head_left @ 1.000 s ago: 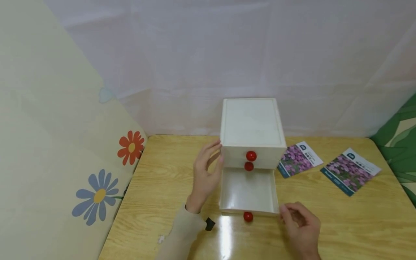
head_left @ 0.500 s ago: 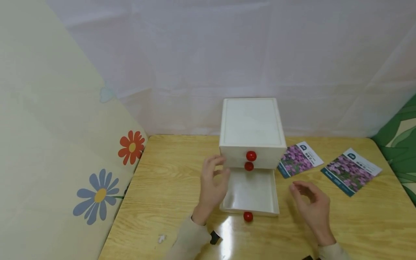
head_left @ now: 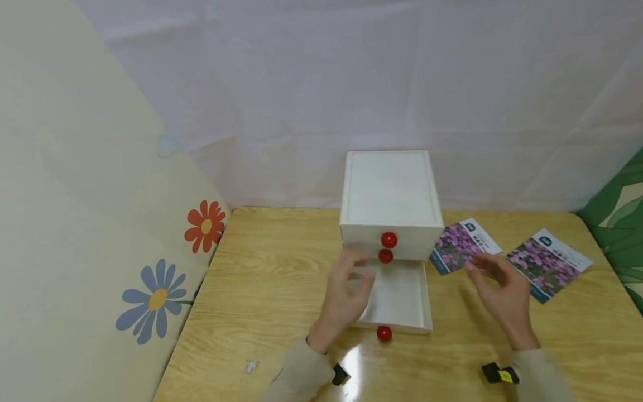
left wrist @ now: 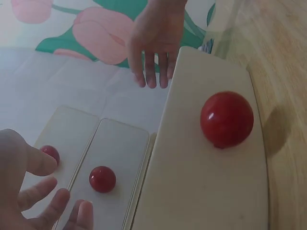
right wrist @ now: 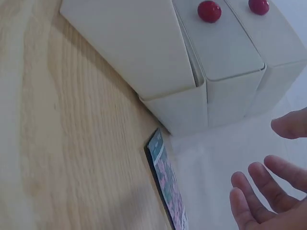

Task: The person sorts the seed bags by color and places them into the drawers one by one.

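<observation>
A small white drawer cabinet (head_left: 392, 187) with red round knobs stands against the back of the table. Its bottom drawer (head_left: 402, 296) is pulled out, with nothing visible inside; the two drawers above are closed. My left hand (head_left: 344, 296) hovers over the left side of that drawer, fingers loosely bent and holding nothing. To the right, my right hand (head_left: 504, 296) is raised above the table by two flower-picture packets, empty, its fingers relaxed. It overlaps the edge of the right packet (head_left: 547, 265). The left packet (head_left: 462, 245) lies beside the cabinet.
The wooden table (head_left: 271, 268) meets a pale cloth backdrop (head_left: 301, 100) behind the cabinet. At left rises a panel (head_left: 90, 184) with painted flowers; at right hangs a green leaf print (head_left: 618, 223). A small white mark (head_left: 251, 366) shows on the tabletop at front left.
My left hand has left the cabinet's side and moved right, over the open drawer. My right hand has gone from the drawer's front corner up and right toward the packets.
</observation>
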`<state>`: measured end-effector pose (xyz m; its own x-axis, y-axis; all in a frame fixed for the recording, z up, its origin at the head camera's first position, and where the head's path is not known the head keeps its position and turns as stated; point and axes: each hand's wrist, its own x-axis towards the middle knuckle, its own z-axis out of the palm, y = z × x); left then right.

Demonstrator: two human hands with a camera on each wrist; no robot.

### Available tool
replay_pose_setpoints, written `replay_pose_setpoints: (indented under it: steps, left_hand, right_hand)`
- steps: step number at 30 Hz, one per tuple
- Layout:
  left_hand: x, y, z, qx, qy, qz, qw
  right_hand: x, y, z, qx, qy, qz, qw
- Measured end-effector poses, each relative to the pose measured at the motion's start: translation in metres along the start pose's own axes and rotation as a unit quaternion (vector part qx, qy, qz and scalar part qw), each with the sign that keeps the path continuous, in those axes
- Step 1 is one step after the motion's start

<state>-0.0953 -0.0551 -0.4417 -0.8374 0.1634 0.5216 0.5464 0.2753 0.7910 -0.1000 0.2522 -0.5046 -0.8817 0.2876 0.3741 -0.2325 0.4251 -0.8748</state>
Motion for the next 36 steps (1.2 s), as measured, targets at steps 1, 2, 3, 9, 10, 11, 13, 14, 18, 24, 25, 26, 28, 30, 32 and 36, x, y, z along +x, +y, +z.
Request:
replay_pose_setpoints:
  steps: [1,2,3,9,10,11,13,14,18,24,25,26,28,30,32,36]
  left_hand:
    - [-0.001,-0.001,0.003,-0.002,-0.003,-0.008,1.0]
    - [-0.001,-0.004,0.005,-0.004,-0.005,-0.015,0.9999]
    - [-0.002,-0.007,0.008,-0.003,-0.011,-0.025,0.9996]
    - [-0.009,-0.025,0.022,0.002,-0.062,-0.086,0.9944]
    - [-0.009,-0.026,0.023,0.004,-0.068,-0.088,0.9938]
    - [-0.009,-0.026,0.025,0.007,-0.071,-0.088,0.9936]
    - [-0.01,-0.026,0.028,0.013,-0.077,-0.084,0.9934]
    - [-0.011,-0.026,0.029,0.016,-0.079,-0.083,0.9933]
    - [-0.013,-0.026,0.034,0.022,-0.087,-0.085,0.9923]
    - [-0.013,-0.022,0.042,0.013,-0.108,-0.102,0.9888]
    - [-0.012,-0.021,0.043,0.01,-0.113,-0.105,0.988]
    - [-0.012,-0.02,0.044,0.009,-0.118,-0.105,0.9875]
    - [-0.01,-0.019,0.047,0.005,-0.126,-0.11,0.9859]
    - [-0.008,-0.018,0.05,0.001,-0.136,-0.118,0.9838]
    - [-0.007,-0.016,0.052,-0.003,-0.146,-0.127,0.9811]
    - [-0.004,-0.012,0.056,-0.017,-0.16,-0.133,0.9779]
  right_hand:
    - [0.003,0.001,0.0,-0.001,0.003,0.0,1.0]
    - [0.006,0.003,-0.001,-0.002,0.006,0.0,1.0]
    - [0.008,0.004,-0.001,-0.004,0.01,-0.003,1.0]
    - [0.023,0.014,-0.003,-0.014,0.035,-0.007,0.999]
    - [0.026,0.017,-0.003,-0.019,0.034,-0.003,0.999]
    - [0.028,0.019,-0.004,-0.024,0.033,0.002,0.999]
    - [0.032,0.028,-0.005,-0.041,0.026,0.019,0.999]
    - [0.033,0.03,-0.006,-0.047,0.02,0.03,0.998]
    - [0.036,0.032,-0.007,-0.077,0.008,0.07,0.995]
    - [0.047,0.039,-0.011,-0.115,-0.004,0.077,0.99]
    - [0.049,0.04,-0.012,-0.123,-0.011,0.078,0.989]
    - [0.052,0.042,-0.013,-0.132,-0.019,0.081,0.988]
    - [0.058,0.045,-0.015,-0.146,-0.033,0.084,0.985]
    - [0.064,0.048,-0.016,-0.155,-0.047,0.088,0.983]
    - [0.069,0.051,-0.017,-0.165,-0.065,0.092,0.98]
    - [0.079,0.059,-0.017,-0.179,-0.122,0.101,0.971]
